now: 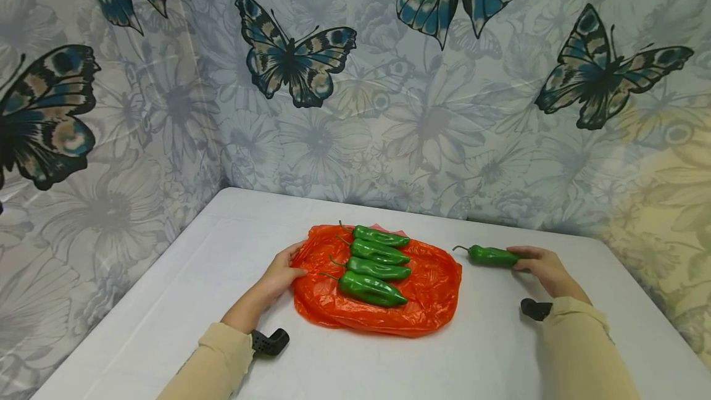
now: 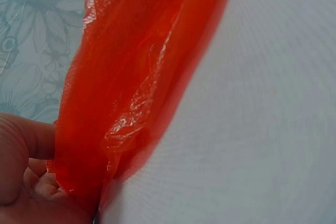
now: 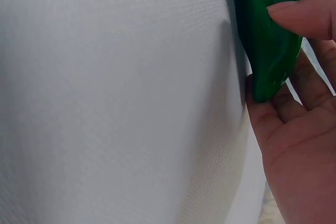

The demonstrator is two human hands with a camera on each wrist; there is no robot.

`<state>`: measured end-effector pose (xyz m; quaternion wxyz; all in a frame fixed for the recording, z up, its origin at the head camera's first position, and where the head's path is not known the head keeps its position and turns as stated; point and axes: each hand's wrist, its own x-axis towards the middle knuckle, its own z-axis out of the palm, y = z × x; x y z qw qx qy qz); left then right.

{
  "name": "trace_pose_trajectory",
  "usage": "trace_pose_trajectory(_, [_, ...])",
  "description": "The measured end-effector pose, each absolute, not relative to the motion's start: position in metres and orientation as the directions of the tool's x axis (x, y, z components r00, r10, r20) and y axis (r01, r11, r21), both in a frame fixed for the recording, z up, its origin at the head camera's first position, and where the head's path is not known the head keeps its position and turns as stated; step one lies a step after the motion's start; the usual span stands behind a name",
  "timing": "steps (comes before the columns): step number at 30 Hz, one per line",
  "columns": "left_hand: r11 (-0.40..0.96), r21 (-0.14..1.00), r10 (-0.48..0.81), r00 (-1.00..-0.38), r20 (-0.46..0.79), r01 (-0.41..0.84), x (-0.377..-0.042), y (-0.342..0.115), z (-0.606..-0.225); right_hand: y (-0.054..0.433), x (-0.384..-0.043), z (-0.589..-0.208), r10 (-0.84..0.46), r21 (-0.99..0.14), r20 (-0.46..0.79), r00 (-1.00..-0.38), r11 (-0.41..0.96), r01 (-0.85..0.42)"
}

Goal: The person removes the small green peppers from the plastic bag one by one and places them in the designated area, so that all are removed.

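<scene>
A red plastic bag [image 1: 433, 289] lies spread on the white table. Several green peppers [image 1: 373, 289] rest on it in a column, stems pointing left. At the bag's left edge, my left hand [image 1: 282, 273] pinches the thin plastic; in the left wrist view, the red bag [image 2: 121, 77] runs between thumb and fingers of the hand [image 2: 31, 177]. Off to the right of the bag, my right hand [image 1: 541, 266] holds another green pepper [image 1: 489, 256] by its tip. The right wrist view shows the thumb on top of this pepper [image 3: 268, 40] and the fingers [image 3: 310, 80] beneath and behind it.
Both wrists carry a black camera mount [image 1: 270, 342]. Behind the white table [image 1: 183, 301] hangs a cloth with a large butterfly [image 1: 294, 60] and flower print, close along the table's back edge. A pinkish-red piece [image 1: 383, 228] peeks out behind the farthest pepper.
</scene>
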<state>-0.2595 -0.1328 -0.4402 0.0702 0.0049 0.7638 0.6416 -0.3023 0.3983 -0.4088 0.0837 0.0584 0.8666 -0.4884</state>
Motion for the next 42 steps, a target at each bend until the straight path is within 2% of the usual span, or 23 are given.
trace_pose_trajectory(22, [0.162,0.985,0.106,-0.991,-0.085,-0.067,-0.2595,-0.133,-0.4419,0.4002,-0.3019,-0.4083,-0.007,-0.817,-0.194,-0.981,0.554,0.158])
trace_pose_trajectory(42, [0.168,0.984,0.101,-0.992,-0.076,-0.058,-0.2594,-0.1322,-0.4418,0.4035,-0.295,-0.4018,-0.105,-0.813,-0.184,-0.977,0.574,0.091])
